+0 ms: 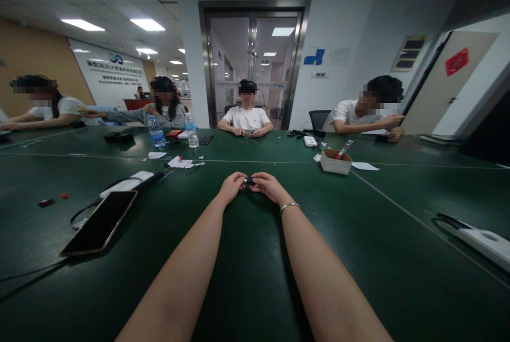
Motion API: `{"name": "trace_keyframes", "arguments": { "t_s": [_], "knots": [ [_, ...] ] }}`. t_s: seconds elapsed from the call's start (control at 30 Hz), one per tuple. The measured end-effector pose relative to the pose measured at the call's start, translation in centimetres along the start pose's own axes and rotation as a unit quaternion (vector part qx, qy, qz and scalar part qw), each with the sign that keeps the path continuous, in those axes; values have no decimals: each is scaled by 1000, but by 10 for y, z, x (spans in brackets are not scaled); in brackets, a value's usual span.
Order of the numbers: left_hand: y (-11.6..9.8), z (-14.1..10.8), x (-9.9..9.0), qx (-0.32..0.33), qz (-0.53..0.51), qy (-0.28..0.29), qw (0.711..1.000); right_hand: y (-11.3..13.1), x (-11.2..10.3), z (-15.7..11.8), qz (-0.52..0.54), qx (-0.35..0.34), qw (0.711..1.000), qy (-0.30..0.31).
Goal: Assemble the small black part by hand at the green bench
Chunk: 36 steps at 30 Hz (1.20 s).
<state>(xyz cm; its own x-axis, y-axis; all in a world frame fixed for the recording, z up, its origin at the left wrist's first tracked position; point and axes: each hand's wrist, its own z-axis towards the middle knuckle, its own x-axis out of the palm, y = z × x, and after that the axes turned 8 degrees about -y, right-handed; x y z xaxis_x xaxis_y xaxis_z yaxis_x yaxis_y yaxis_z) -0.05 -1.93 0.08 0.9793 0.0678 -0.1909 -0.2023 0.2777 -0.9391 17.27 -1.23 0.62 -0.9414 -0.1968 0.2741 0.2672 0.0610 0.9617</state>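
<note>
A small black object with a shiny light end point(249, 181) is held between my two hands, just above or on the green table point(247, 289). It is too small to tell its kind. My left hand point(232, 188) pinches its light end with thumb and fingers. On the other side, my right hand point(269, 186) has its fingertips closed on the dark part. A silver bangle point(289, 206) circles my right wrist. Both forearms reach straight forward over the tabletop.
To the left lie a phone point(101, 223), a white device point(126, 184) with a cable, and small red bits point(45, 202). Ahead stand water bottles point(156, 132) and an open box point(335, 162). A white device point(484, 244) lies right. Several people sit around the table.
</note>
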Motion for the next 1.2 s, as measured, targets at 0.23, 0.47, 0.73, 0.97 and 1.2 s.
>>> {"name": "trace_keyframes", "arguments": {
  "t_s": [0.23,0.47,0.73,0.97,1.2],
  "knots": [
    [-3,-2,1,8,-1,-14,1000,1,1,-2,-3,-5,1000,-1],
    [-2,-2,1,18,18,-8,1000,0,0,-2,-13,-3,1000,-3],
    [3,1,-2,45,44,-40,997,-2,7,0,-158,-62,985,9],
    [7,1,0,46,104,-28,993,-13,30,-1,-427,-191,881,-65],
    [-22,-4,-52,-47,145,139,979,42,0,-27,-494,-123,859,56]
  ]
}}
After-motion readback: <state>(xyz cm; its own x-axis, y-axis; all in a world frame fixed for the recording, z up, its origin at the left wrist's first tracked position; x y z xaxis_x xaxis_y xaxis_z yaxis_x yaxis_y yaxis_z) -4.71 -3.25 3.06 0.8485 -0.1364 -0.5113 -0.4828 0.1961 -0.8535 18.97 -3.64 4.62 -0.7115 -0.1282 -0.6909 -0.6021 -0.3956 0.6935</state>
